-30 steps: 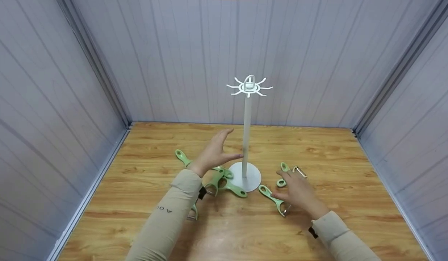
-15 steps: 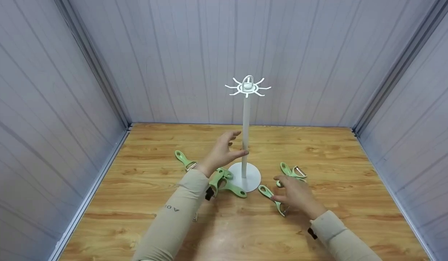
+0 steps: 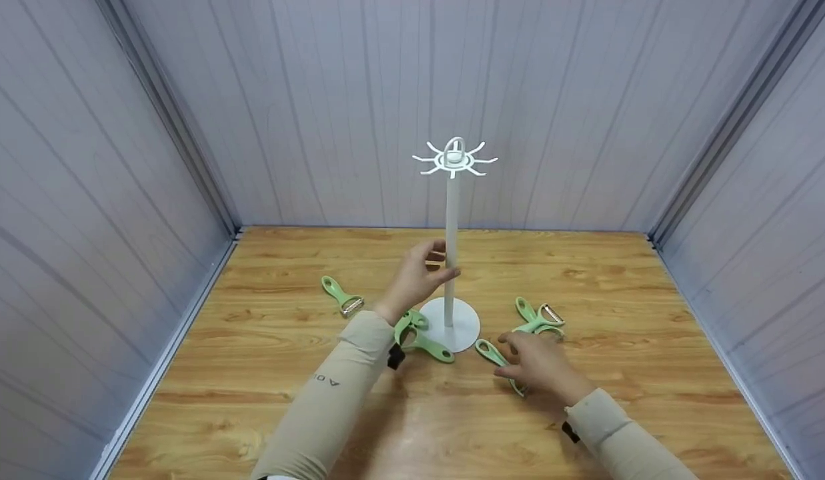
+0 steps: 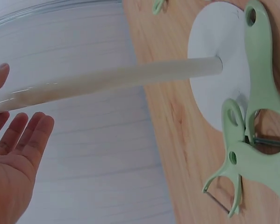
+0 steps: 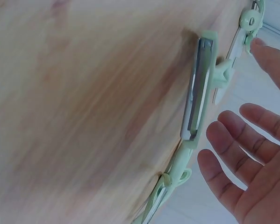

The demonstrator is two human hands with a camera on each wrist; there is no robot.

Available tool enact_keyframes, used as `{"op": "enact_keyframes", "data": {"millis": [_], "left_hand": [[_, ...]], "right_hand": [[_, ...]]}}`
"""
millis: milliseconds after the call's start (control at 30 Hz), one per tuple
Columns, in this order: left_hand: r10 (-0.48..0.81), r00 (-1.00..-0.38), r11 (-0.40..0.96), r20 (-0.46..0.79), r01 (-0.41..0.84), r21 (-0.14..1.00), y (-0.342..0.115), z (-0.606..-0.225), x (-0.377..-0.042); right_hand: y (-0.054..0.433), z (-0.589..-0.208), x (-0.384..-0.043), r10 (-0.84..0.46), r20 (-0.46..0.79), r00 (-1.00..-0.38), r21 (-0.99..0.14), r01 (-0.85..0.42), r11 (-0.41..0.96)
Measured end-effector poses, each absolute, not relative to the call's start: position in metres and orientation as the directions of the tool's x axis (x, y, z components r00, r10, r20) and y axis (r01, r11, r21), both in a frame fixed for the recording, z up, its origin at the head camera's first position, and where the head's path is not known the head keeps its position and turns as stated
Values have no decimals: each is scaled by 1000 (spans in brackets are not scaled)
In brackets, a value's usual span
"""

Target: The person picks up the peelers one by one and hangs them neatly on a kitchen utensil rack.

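Observation:
A white stand [image 3: 452, 220] with a round base and a ring of hooks on top stands upright mid-table. My left hand [image 3: 415, 277] has its thumb and index finger on either side of the stand's pole [image 4: 111, 81], gripping it around mid-height; the other fingers are loosely bent. Above the table at right, my right hand [image 3: 540, 360] hovers with spread fingers and holds nothing. Under it lies a green peeler [image 3: 490, 352], partly hidden by the hand. Beyond its fingers are crossed green peelers [image 3: 535, 319]. More green peelers [image 4: 261, 163] overlap beside the base, below my left wrist.
A single green peeler [image 3: 342, 295] lies at the left back of the wooden table [image 3: 265, 267]. Pale panel walls [image 3: 319, 120] close off the back and both sides.
My left hand has moved right, and its thumb and fingers have come round the pole. My right hand has shifted slightly left, still spread. The peelers have stayed in place.

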State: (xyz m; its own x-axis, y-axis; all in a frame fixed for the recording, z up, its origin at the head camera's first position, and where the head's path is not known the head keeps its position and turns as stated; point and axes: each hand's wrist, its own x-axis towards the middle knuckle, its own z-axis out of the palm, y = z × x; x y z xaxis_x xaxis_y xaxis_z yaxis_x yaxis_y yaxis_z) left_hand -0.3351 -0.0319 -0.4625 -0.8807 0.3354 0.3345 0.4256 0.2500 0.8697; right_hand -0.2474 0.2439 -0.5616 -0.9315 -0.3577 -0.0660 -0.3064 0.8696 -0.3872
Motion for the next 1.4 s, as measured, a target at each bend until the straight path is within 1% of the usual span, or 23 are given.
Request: {"op": "enact_keyframes", "data": {"millis": [233,467,733,1100,1267,1400], "left_hand": [[287,-899,246,331,404,881,-28,-464,-336],[267,-911,283,314,385,878,-25,-462,-340],[279,-907,282,314,390,876,-24,-462,-343],[277,-901,291,334,410,865,-23,-466,-343],[276,-894,303,352,429,851,-23,-468,-343],[273,-890,308,365,440,844,-23,-468,-343]], "right_hand": [[242,-570,-249,-378,-61,-924,-391,-326,861],[239,-575,-250,-377,-80,-923,-440,-306,844],[235,-577,-249,-347,-80,-934,-405,-287,868],[236,-583,-248,-350,-39,-936,-402,-306,863],[238,-585,-250,-363,14,-932,-410,-336,848],[239,-585,-252,-362,32,-932,-409,-343,846]]}}
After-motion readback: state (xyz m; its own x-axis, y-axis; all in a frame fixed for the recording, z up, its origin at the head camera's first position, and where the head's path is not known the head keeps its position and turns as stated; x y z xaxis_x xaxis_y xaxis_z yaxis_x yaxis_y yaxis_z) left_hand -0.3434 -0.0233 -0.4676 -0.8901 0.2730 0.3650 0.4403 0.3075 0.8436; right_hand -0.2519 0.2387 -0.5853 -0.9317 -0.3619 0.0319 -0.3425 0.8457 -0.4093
